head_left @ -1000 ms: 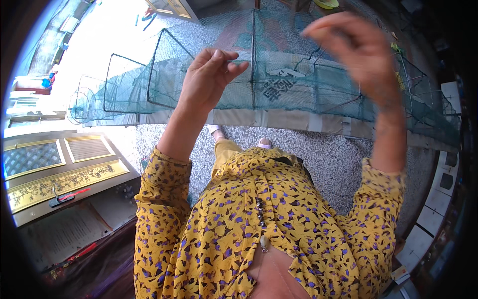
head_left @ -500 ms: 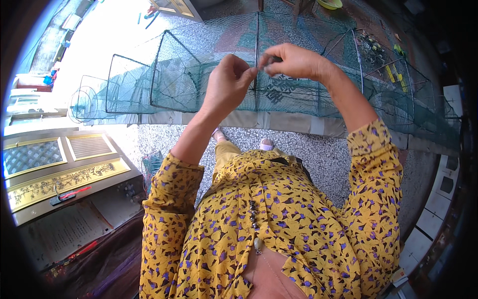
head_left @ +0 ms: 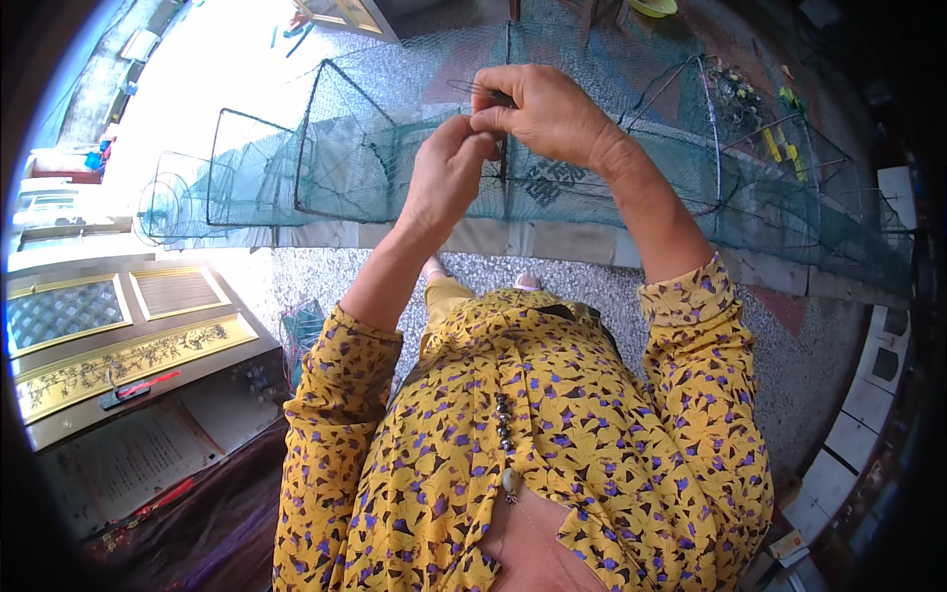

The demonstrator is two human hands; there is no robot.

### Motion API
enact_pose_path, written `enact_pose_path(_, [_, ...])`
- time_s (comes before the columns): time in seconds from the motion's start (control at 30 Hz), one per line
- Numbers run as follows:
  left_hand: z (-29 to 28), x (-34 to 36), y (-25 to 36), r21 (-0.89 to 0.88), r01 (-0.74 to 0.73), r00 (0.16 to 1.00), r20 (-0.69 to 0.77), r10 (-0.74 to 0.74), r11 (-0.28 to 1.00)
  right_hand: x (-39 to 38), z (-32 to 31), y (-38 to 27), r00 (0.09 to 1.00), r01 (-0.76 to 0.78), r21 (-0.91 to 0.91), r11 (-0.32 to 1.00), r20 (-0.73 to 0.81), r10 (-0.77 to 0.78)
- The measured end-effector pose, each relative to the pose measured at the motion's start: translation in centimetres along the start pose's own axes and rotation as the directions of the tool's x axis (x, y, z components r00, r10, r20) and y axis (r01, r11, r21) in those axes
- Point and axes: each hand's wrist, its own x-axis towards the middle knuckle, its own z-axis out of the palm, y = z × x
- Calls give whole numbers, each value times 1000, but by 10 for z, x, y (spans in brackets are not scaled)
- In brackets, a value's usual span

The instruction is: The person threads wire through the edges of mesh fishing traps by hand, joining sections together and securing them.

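Note:
A long green mesh net trap [head_left: 414, 168] with dark rectangular wire frames stretches across the view in front of me. My right hand [head_left: 543, 111] is closed over a small dark bundle of thread [head_left: 468, 87], with fine loops sticking out left of its fingers. My left hand [head_left: 449, 168] is pinched closed just below, its fingertips touching those of the right. What the left fingertips hold is too small to make out. Both hands are above the net, beside an upright frame bar [head_left: 506, 187] near its middle.
The net rests on a long, low pale surface [head_left: 582, 242] over a speckled floor [head_left: 641, 316]. At left lies a brown panel with gold trim [head_left: 148, 340]. A yellow basin [head_left: 653, 8] is at the far right, and white boxes [head_left: 853, 414] line the right side.
My right hand has moved left and slightly up, coming against the left fingertips. Thin dark loops now show beside it. My left hand has barely shifted.

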Motion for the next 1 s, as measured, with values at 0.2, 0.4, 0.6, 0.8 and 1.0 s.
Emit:
enact_pose_path(0.2, [1,-11,-12,84,-146,989,30,144,986,-19,9,1,991,53,-61,997,-120,-60])
enact_pose_path(0.4, [-26,-8,1,-82,99,935,350,-64,992,-69,-5,-2,984,6,135,991,-178,18])
enact_pose_path(0.6, [-27,-4,5,96,24,939,339,-56,995,-80,4,6,972,74,-222,972,-203,-120])
enact_pose_path(0.8, [-25,-4,3,237,-52,953,303,-23,970,-72,22,24,976,31,150,988,-217,2])
enact_pose_path(1.0, [-39,3,-7,-160,130,923,379,-61,979,-59,38,11,958,73,131,989,-286,-33])
